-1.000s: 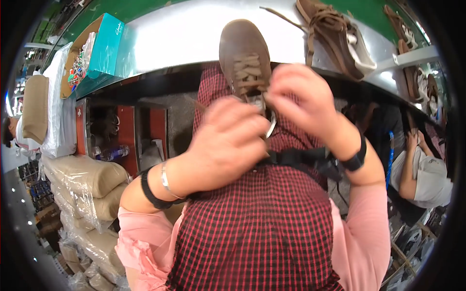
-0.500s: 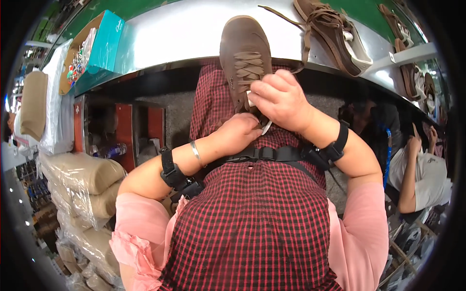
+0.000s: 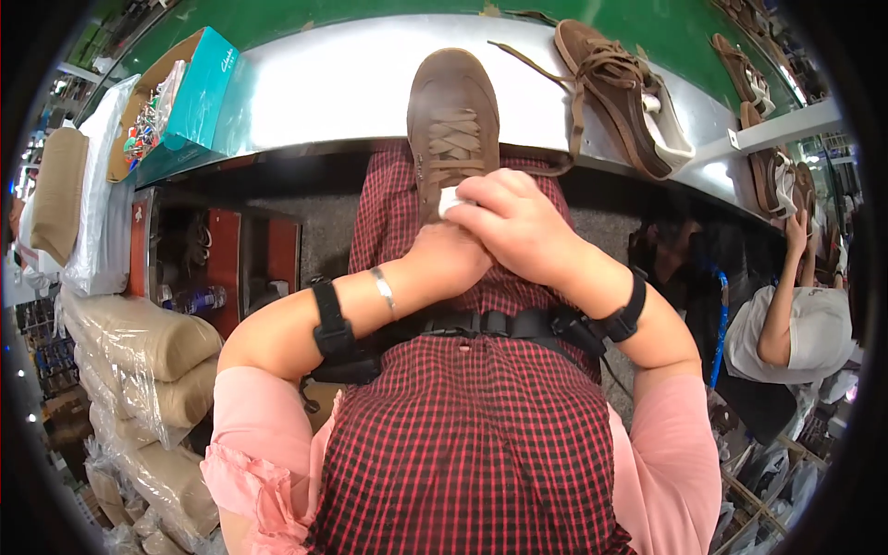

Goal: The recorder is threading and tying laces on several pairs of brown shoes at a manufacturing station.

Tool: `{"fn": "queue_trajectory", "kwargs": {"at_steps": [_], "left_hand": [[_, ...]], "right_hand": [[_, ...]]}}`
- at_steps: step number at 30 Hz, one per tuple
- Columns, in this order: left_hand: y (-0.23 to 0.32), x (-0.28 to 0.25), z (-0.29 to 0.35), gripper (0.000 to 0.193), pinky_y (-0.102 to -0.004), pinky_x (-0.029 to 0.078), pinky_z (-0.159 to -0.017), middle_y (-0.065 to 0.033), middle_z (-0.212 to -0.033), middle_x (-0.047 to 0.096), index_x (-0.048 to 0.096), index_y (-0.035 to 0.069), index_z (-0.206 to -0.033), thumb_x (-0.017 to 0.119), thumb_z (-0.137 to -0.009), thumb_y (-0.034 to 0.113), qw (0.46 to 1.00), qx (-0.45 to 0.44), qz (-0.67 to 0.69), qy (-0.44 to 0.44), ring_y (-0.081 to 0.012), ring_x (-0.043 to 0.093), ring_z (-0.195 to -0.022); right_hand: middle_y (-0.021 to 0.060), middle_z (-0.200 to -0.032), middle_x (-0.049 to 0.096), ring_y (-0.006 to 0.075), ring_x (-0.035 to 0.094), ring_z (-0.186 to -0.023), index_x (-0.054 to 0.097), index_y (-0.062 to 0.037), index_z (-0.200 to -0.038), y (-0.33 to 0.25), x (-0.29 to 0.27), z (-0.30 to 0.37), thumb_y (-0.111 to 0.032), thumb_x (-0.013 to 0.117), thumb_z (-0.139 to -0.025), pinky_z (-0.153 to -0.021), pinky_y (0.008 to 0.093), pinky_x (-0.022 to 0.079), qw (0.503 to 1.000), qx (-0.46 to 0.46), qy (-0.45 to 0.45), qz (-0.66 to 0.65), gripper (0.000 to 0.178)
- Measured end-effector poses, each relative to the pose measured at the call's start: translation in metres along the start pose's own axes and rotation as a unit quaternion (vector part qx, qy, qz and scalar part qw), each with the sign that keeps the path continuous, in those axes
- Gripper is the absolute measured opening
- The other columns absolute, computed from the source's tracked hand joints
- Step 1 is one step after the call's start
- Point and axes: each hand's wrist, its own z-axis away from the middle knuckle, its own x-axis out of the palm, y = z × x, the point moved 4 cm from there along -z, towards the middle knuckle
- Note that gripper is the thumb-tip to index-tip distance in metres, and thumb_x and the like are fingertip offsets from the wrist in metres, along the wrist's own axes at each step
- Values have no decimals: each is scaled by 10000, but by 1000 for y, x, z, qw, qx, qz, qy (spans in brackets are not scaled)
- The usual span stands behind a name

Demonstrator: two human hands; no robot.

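A brown lace-up shoe [image 3: 452, 92] points away from me, its toe over the bench edge and its heel end toward my lap. Flat brown laces criss-cross its front. My left hand [image 3: 450, 259] is closed around the heel end, its fingers partly hidden behind the other hand. Thumb and fingers of my right hand [image 3: 518, 222] pinch a small white piece [image 3: 450, 201] at the shoe's opening; whether it is the tongue or something separate, I cannot tell. The heel of the shoe is covered by both hands.
A second brown shoe [image 3: 615, 102] with a white heel and loose lace lies on the metal bench [image 3: 324, 92]. More shoes [image 3: 772, 176] stand farther right. A teal box [image 3: 199, 92] holds small items at left. Wrapped tan bundles [image 3: 148, 342] are stacked below; a co-worker [image 3: 786, 324] sits at right.
The shoe sits slightly lower and farther left in view. My right hand has moved down and left, now overlapping my left hand; more of the white piece shows at its fingertips.
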Motion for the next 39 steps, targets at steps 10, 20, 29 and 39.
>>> {"fn": "queue_trajectory", "kwargs": {"at_steps": [10,20,29,39], "left_hand": [[-28,-123,-69,352,-433,473,-805,-277,-1010,586,586,-56,-925,567,-847,287,988,-26,-93,118,-396,576,-947],[-68,-141,-7,388,-315,497,-768,-112,-1000,615,530,14,-1184,650,-833,128,962,-116,114,221,-202,599,-879],[-15,-160,-44,217,-364,493,-642,-140,-829,638,634,31,-925,557,-743,-59,957,110,-3,267,-292,617,-726],[-17,-157,-58,135,-403,503,-656,-118,-927,627,610,51,-900,580,-788,120,968,-15,-247,-38,-305,630,-808]], "right_hand": [[74,-973,610,118,573,-850,553,-4,-1141,92,35,-18,-164,604,-878,-744,269,487,784,410,108,-453,313],[20,-946,596,48,514,-699,585,-23,-1101,126,31,-27,-135,642,-840,-645,209,456,756,450,186,-438,289],[32,-920,540,64,443,-617,581,-7,-1068,131,52,-53,-152,693,-781,-576,222,416,793,440,199,-372,341],[69,-962,543,123,521,-630,517,-38,-1139,120,34,-60,-130,701,-739,-606,262,458,851,403,101,-320,450]]}}
